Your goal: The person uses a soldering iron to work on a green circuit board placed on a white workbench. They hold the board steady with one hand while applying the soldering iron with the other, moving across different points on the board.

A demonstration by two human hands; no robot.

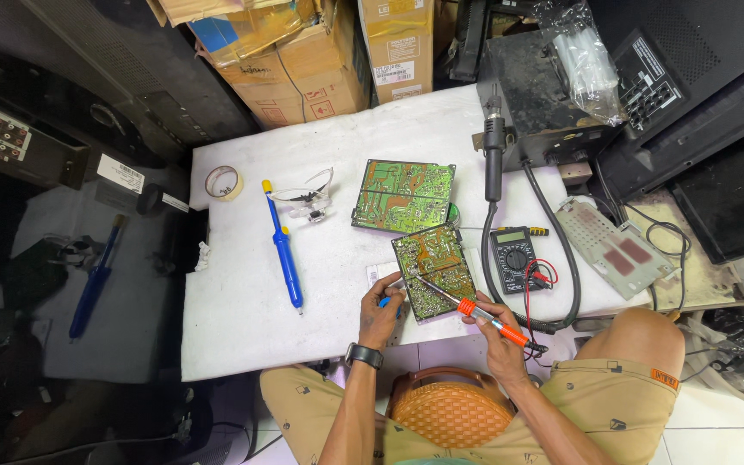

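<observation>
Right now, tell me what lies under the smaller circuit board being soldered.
Under the smaller circuit board a white sheet of paper sticks out at its left edge, lying on the white table cover. The rest of the paper, and anything else beneath the board, is hidden.

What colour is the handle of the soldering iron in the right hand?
Orange, with a black rear end; the soldering iron in the right hand shows best in the head view.

- Board (pixel 435 269): green, solder side up, lying flat but askew; its near-left corner just by the left fingers
- Iron (pixel 475 312): orange grip between right fingers; tip on board
</observation>
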